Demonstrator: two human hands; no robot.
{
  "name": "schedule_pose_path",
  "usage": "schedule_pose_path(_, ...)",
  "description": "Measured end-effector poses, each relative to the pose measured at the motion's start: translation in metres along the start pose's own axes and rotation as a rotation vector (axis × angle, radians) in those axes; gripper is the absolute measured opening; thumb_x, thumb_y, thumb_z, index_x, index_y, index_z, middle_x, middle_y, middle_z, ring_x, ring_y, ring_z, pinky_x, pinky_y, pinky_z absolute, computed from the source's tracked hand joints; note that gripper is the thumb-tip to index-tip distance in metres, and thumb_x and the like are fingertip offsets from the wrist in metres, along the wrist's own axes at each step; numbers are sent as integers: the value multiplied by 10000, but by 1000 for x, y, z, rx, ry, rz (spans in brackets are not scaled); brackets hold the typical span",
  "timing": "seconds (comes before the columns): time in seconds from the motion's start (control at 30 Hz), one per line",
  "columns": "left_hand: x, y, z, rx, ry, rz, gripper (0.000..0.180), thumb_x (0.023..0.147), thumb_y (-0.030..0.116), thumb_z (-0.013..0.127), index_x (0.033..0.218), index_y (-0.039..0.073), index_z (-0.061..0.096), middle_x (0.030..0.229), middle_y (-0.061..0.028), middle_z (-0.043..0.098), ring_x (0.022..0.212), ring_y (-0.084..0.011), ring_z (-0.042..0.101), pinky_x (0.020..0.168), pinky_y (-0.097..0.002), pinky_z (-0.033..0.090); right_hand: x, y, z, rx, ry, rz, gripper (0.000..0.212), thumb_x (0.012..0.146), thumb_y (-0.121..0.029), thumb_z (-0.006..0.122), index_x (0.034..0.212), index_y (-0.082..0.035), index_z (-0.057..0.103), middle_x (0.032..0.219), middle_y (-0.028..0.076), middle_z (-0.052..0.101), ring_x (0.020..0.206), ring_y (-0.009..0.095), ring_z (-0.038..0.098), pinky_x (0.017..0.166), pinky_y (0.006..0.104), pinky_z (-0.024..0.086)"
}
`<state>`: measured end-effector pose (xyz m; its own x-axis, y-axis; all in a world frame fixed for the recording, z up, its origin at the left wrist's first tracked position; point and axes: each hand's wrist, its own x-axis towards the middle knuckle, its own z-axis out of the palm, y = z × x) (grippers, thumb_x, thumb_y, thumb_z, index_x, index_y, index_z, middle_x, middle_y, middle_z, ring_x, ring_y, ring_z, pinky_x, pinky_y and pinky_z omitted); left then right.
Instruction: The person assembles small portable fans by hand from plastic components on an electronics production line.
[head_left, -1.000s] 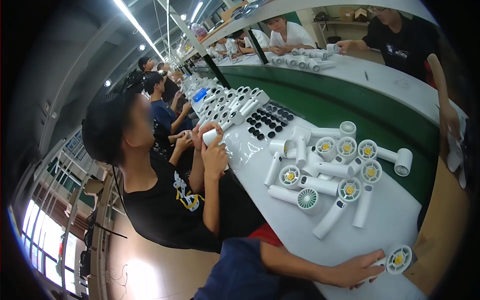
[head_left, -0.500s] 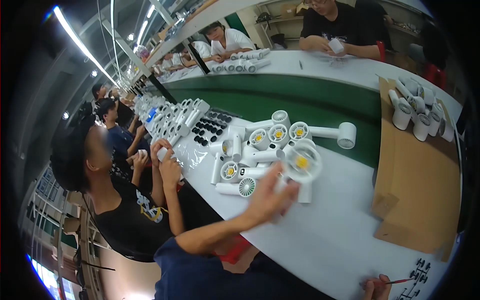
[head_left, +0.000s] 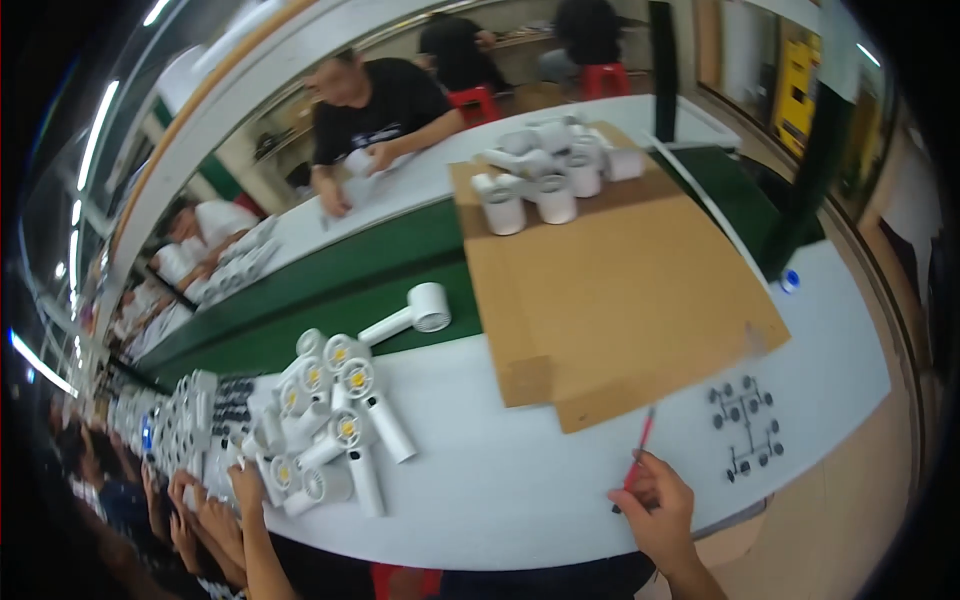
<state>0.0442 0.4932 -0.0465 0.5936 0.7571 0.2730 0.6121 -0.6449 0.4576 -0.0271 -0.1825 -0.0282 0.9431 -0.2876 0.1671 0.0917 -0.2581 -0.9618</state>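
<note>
Right hand (head_left: pixel 661 503) is gripping red tool (head_left: pixel 645 433); left hand's state unclear.
Black parts (head_left: pixel 736 412) at its two o'clock are risking scatter if brushed.

Ceiling tubes (head_left: pixel 97 137) glare at left, blur softens detail, and edges bend toward black corners

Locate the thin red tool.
In the head view, right of centre and low, the red tool is in the right hand, near the cardboard's lower edge and left of the small black parts.
</note>
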Motion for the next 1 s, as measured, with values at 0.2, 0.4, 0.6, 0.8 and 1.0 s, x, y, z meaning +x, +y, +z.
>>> schedule_pose_path(0.2, 50, 24, 19, 34, 408, 583, 507, 842, 153, 580, 1253, -65, 379, 1179, -239, 475, 1062, -335, 472, 932, -377, 362, 2, -4, -13, 58, 64, 152, 553, 719, 58, 713, 1227, 13, 499, 966, 117, 586, 683, 116, 617, 599, 246, 519)
schedule_pose_path(0.4, -83, 241, -11, -437, 79, 738, 495, 899, 151, 557, 1331, -1, 367, 1346, -165, 418, 1230, -268, 405, 1023, -376, 305, -5, -10, -51, -246, 343, -111, 359, 745, -6, 713, 1079, -38, 587, 1021, 126, 592, 743, 182, 631, 584, 258, 517)
schedule_pose_path(0.6, -124, 370, 11, -271, -265, 1221, 463, 801, 25, 604, 1245, 17, 475, 1270, -162, 497, 1208, -306, 449, 1034, -365, 324, 18, -13, -111, -613, 492, -5, 220, 742, -52, 697, 948, -33, 624, 891, 100, 605, 693, 211, 578, 568, 297, 470)
schedule_pose_path(0.8, -121, 440, 102, 24, -533, 1237, 656, 763, 263, 682, 1290, -27, 420, 1291, -240, 478, 1196, -373, 459, 1018, -401, 364, -30, -8, -143, -729, 427, 26, 219, 746, -60, 662, 957, -24, 613, 894, 72, 582, 783, 199, 565, 597, 288, 419)
schedule_pose_path(1.0, -120, 431, 95, 77, -688, 1203, 504, 725, 221, 700, 1178, 57, 550, 1111, -163, 610, 1021, -331, 579, 894, -399, 456, -26, -5, -125, -673, 423, 131, 203, 751, -23, 625, 951, -1, 598, 891, 86, 543, 823, 215, 531, 647, 277, 397)
